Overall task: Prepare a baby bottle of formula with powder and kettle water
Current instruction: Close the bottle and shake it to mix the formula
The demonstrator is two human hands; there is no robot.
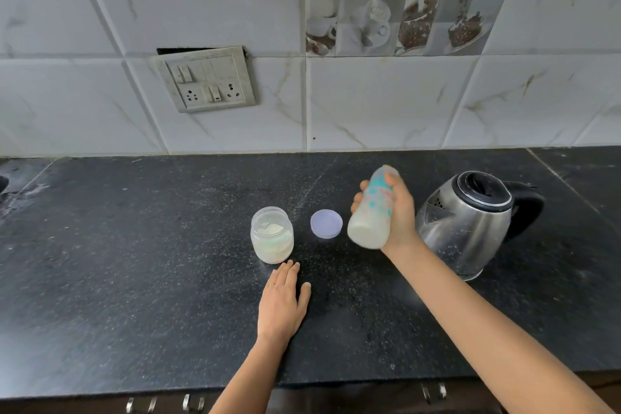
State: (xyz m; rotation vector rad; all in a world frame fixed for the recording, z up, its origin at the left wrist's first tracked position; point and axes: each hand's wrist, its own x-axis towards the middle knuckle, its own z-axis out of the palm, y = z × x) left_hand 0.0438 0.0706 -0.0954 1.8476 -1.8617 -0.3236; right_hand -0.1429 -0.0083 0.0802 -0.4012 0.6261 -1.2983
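The clear plastic baby bottle with teal and pink print [371, 212] is held off the black speckled stone countertop [134, 279], just left of the stainless-steel electric kettle with black lid and handle [470, 222]. It is gripped by the right hand [400, 212], with fingers and thumb wrapped round its upper body. The bottle is tilted, with its base toward the camera and its top leaning away. The lower part is filled with white liquid. The top is blurred, so it cannot be told whether a teat or cap is fitted. Judgement: powder and water are already combined, and the tilted mid-air hold suits shaking or swirling to mix.

The round clear plastic jar of white powder [272, 235] stands upright and uncovered, well left of the kettle. Its flat round lavender lid [326, 224] is laid on the counter between jar and bottle, apart from both, presumably kept within reach for reclosing.

The left hand [282, 302] is laid flat on the counter in front of the jar. Its fingers are straight, nothing is held, and the fingertips lie just short of the jar's base. It is likely placed there as a brace.
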